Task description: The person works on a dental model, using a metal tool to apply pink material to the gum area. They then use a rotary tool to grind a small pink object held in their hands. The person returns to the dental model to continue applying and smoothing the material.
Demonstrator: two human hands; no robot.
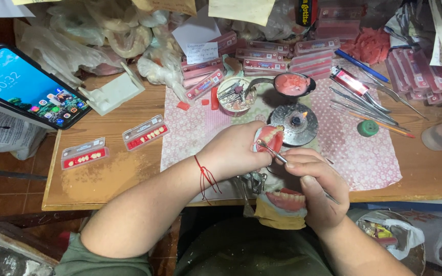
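My left hand (236,149), with a red thread at the wrist, holds a pink wax denture with a row of white teeth (270,137) over the patterned cloth (364,158). My right hand (317,185) grips a thin metal carving tool (273,153), whose tip touches the denture's pink wax. Just beyond the denture a small spirit burner (298,122) on a round metal base shows a little flame. Another denture on a plaster model (285,201) sits at the table's front edge under my right hand.
A phone (29,87) leans at the left. Two clear trays of artificial teeth (145,133) (84,153) lie on the wooden table. A ladle of pink wax (291,84), a dish of burs (236,96), metal instruments (364,99), a green cap (368,128) and stacked tooth boxes (262,59) fill the back.
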